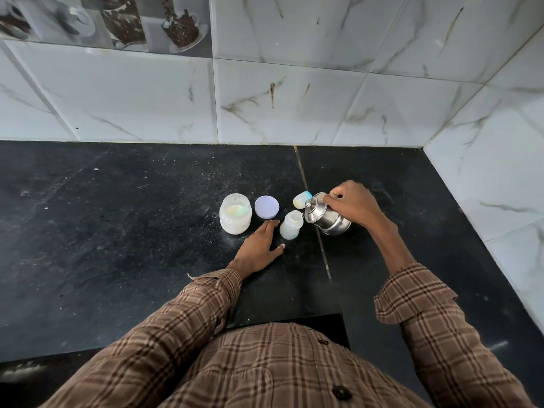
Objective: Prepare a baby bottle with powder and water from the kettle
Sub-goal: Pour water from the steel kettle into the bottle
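Observation:
A small open baby bottle [290,225] stands upright on the black counter. My right hand [351,205] grips the handle of a steel kettle [325,217], which is tilted left with its spout at the bottle's mouth. My left hand [260,247] rests flat on the counter just left of the bottle, fingers straight, not holding it. An open jar of white powder [235,214] stands further left, with its lilac lid [266,207] lying beside it. The bottle's cap [301,199] lies on its side behind the bottle, next to the kettle.
The black stone counter [117,231] meets a tiled wall at the back and another tiled wall [500,178] on the right, forming a corner. A seam [312,201] runs front to back under the kettle. The counter's front edge sits close to my body.

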